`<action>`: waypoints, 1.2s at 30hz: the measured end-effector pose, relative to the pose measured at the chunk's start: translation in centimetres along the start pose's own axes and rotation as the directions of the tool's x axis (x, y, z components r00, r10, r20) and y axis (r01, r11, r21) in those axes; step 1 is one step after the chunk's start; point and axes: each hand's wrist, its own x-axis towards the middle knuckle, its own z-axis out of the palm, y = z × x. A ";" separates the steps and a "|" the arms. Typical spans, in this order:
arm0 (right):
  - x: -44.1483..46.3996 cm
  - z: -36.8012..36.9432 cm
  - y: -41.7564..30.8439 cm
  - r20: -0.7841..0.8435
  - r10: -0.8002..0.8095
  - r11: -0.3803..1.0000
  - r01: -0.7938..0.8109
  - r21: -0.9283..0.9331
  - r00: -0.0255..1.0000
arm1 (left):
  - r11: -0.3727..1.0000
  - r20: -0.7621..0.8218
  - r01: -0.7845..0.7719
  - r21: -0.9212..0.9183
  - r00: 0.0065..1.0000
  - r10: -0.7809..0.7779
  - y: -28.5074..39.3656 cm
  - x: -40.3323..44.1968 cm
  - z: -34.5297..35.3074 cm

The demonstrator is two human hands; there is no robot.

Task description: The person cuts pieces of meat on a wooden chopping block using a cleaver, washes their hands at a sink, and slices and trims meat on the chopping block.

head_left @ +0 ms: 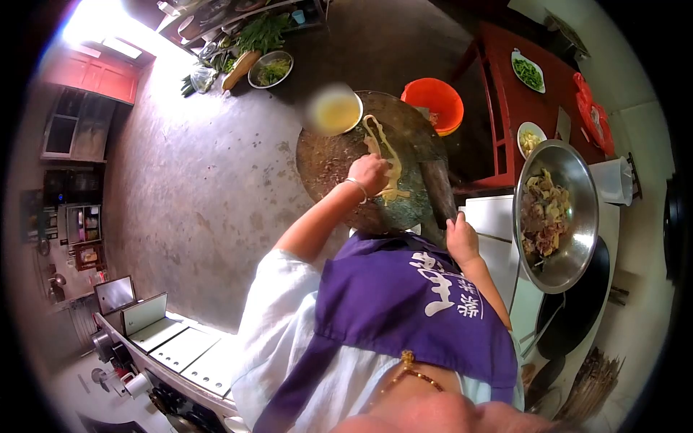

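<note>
My left hand (369, 173), with a bracelet at the wrist, is closed on a long pale-yellow strip (393, 162) of soft food, possibly gut. The strip lies in a bent line on a round wooden chopping block (325, 162). At the block's right side, my right hand (463, 239) grips the handle of a cleaver (437, 189). Its broad dark blade rests on or just above the block, to the right of the strip. A bowl with yellowish contents (336, 112), partly blurred, sits at the block's far left edge.
An orange-red bucket (440, 97) stands behind the block. On the right, a red table (498, 72) holds a plate of chopped greens (528, 71). A large steel bowl of meat pieces (552, 216) is near my right arm. Vegetables and a metal basin (271, 68) lie on the floor.
</note>
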 end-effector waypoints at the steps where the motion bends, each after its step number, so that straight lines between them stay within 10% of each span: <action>1: 0.1 -0.1 0.1 -0.001 -0.007 1.000 0.007 0.004 1.000 | 0.997 -0.006 -0.009 -0.070 1.000 0.009 -0.7 -0.1 -0.5; 9: 0.6 -0.7 0.5 0.036 -0.007 0.999 0.006 0.031 0.999 | 0.889 -0.196 -0.160 -0.430 0.977 0.081 -1.1 0.7 -11.4; 13: 0.7 -0.7 0.9 0.041 -0.020 0.998 0.018 0.062 0.999 | 0.536 -0.328 -0.324 -0.780 0.940 0.091 0.1 2.0 -14.9; 18: 0.8 -0.7 1.1 0.035 -0.026 0.995 0.022 0.097 0.999 | 0.750 -0.340 -0.297 -0.590 0.935 0.103 5.3 1.8 -22.3; 20: 0.8 -0.6 1.3 0.026 -0.038 0.994 0.035 0.108 0.999 | 0.504 -0.279 -0.228 -0.833 0.960 -0.027 8.1 0.9 -25.0; 24: 0.8 -0.5 1.4 0.003 -0.067 0.989 0.066 0.129 0.998 | 0.438 -0.332 -0.315 -0.842 0.942 0.039 7.8 1.3 -27.1; 36: 1.5 -2.8 -1.8 -0.004 -0.142 0.968 0.140 0.208 0.990 | 0.536 -0.390 -0.351 -0.767 0.920 0.045 7.4 -3.6 -31.3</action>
